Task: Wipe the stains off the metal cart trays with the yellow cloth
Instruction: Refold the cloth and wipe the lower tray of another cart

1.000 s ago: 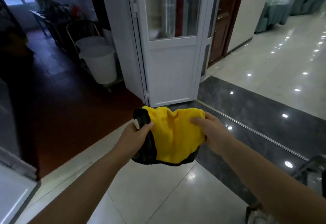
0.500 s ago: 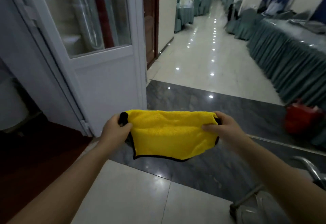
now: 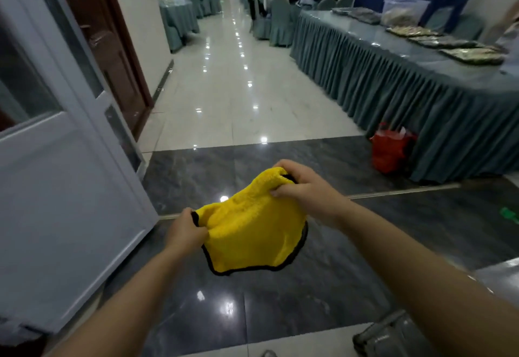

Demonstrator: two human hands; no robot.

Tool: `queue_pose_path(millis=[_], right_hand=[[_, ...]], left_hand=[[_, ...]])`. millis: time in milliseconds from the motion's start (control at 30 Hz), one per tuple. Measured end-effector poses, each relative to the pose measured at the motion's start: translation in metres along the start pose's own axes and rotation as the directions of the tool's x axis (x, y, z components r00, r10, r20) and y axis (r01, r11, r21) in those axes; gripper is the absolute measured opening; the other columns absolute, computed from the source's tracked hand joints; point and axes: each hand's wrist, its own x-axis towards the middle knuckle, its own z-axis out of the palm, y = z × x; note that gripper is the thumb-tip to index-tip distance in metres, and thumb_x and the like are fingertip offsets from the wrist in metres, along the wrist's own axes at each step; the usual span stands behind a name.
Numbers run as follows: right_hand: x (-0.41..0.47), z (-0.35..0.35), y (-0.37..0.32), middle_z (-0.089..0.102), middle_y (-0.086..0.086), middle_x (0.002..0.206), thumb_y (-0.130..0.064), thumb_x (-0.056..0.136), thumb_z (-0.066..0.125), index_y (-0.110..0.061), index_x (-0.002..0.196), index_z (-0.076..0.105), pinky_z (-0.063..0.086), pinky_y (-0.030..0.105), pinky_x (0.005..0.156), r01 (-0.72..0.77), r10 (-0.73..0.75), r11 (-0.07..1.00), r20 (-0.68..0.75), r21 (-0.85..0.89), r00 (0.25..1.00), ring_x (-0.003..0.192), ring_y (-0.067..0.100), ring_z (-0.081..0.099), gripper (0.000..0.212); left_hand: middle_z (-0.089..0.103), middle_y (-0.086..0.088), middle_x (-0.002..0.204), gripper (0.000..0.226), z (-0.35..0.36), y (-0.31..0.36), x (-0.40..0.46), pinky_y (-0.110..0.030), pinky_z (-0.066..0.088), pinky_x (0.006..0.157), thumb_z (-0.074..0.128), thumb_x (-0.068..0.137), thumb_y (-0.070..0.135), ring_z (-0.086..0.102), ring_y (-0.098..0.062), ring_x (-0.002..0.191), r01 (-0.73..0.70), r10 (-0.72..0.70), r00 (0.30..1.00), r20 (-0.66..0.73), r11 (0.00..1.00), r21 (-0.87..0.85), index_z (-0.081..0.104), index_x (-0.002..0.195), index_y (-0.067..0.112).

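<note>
Over glossy corridor floor point(image 3: 224, 98), left hand point(image 3: 185, 230) and right hand point(image 3: 306, 188) pinched the soft, light yellow cloth point(image 3: 252, 233) by its hemmed corners.

Open air in front: both hands point(image 3: 185, 230) point(image 3: 303, 188) hold the bunched yellow cloth with black edging point(image 3: 252, 233) at mid-height over dark glossy marble floor point(image 3: 280, 300), nothing under it. Left side blocked by the white panelled door with glass panes point(image 3: 70, 202), close beside the left hand. Straight ahead a long corridor of pale shiny tile point(image 3: 238, 98) runs free between skirted furniture. Right side: long bench in grey-green pleated skirting point(image 3: 407, 98), top loaded with trays (contents blurred). Red bag point(image 3: 390, 148) on the floor against its skirt. Low right corner: grey metal cart frame point(image 3: 393, 334), partly out of frame, under the right forearm.
</note>
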Motion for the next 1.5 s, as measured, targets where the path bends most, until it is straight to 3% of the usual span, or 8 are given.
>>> queue_pose_path(millis=[167,533,700,900,1033,1133,1267,1500], right_hand=[[0.088,-0.048,0.005,0.057,0.001,0.089,-0.018,0.072,0.058,-0.016,0.093,0.057,0.044,0.031,0.074,-0.047,0.052,0.998,0.117,-0.043,0.992,0.085,0.011,0.055,0.020],[0.206,-0.221,0.086,0.062,0.000,0.088,-0.009,0.075,0.061,-0.017,0.098,0.063,0.049,0.028,0.069,-0.303,0.265,0.942,-0.236,-0.145,0.935,0.080,0.011,0.058,0.024],[0.225,-0.316,0.146,0.059,-0.001,0.122,-0.005,0.079,0.070,-0.019,0.119,0.059,0.044,0.033,0.099,-0.449,0.347,0.891,-0.548,-0.059,0.761,0.119,0.016,0.052,0.044],[0.208,-0.386,0.205,0.054,0.001,0.122,-0.017,0.083,0.071,-0.020,0.131,0.049,0.049,0.037,0.092,-0.465,0.359,0.868,-0.869,0.176,0.342,0.111,0.016,0.054,0.053],[0.182,-0.416,0.251,0.064,-0.007,0.093,-0.018,0.086,0.067,-0.021,0.092,0.061,0.047,0.020,0.078,-0.509,0.322,0.849,-0.901,0.139,0.291,0.086,0.000,0.058,0.009],[0.164,-0.445,0.287,0.056,-0.004,0.070,-0.027,0.091,0.060,-0.021,0.073,0.059,0.041,0.022,0.063,-0.553,0.397,0.805,-0.888,0.216,0.232,0.067,-0.001,0.053,0.020],[0.134,-0.507,0.324,0.063,0.003,0.116,-0.068,0.078,0.053,-0.026,0.121,0.060,0.042,0.044,0.102,-0.145,0.828,0.558,-0.539,0.817,0.153,0.114,0.026,0.057,0.061],[0.056,-0.609,0.343,0.065,0.004,0.124,-0.055,0.069,0.075,-0.026,0.122,0.063,0.054,0.042,0.085,0.255,0.727,0.592,-0.644,0.764,0.240,0.112,0.025,0.063,0.061]], left_hand=[[0.036,-0.016,0.151,0.106,0.010,0.061,0.092,-0.037,0.043,0.101,0.072,0.076,0.002,0.041,-0.030,0.134,-0.272,0.220,0.903,0.369,0.958,0.094,0.001,0.153,0.017],[0.073,0.001,0.104,0.018,0.091,0.259,0.260,-0.017,0.051,0.079,0.059,0.091,0.005,0.067,-0.014,0.099,-0.283,0.487,0.460,0.742,0.873,-0.397,0.070,0.103,0.013],[0.071,0.001,0.103,0.014,0.142,0.346,0.339,-0.027,0.051,0.087,0.062,0.091,0.024,0.065,-0.017,0.098,-0.354,0.509,0.359,0.782,0.850,-0.391,0.069,0.101,0.016],[0.068,-0.010,0.113,0.026,0.224,0.478,0.369,-0.043,0.050,0.095,0.057,0.095,0.027,0.063,-0.026,0.106,-0.464,0.575,0.201,0.793,0.769,-0.440,0.063,0.114,0.011],[0.061,-0.018,0.100,0.024,0.293,0.553,0.371,-0.051,0.045,0.095,0.053,0.097,0.021,0.058,-0.031,0.097,-0.321,0.544,0.173,0.821,0.820,-0.475,0.057,0.101,-0.002],[0.068,-0.020,0.110,0.027,0.346,0.601,0.360,-0.045,0.052,0.089,0.050,0.098,0.021,0.065,-0.035,0.102,-0.108,0.454,0.108,0.885,0.890,-0.443,0.059,0.113,0.001],[0.067,-0.018,0.116,0.031,0.416,0.663,0.334,-0.036,0.057,0.083,0.048,0.098,0.019,0.068,-0.026,0.100,-0.015,0.370,-0.010,0.929,0.929,-0.370,0.058,0.121,0.001],[0.066,-0.015,0.122,0.041,0.519,0.770,0.292,-0.039,0.054,0.091,0.058,0.087,0.027,0.063,-0.027,0.112,-0.042,0.262,-0.217,0.940,0.960,-0.277,0.058,0.124,0.009]])
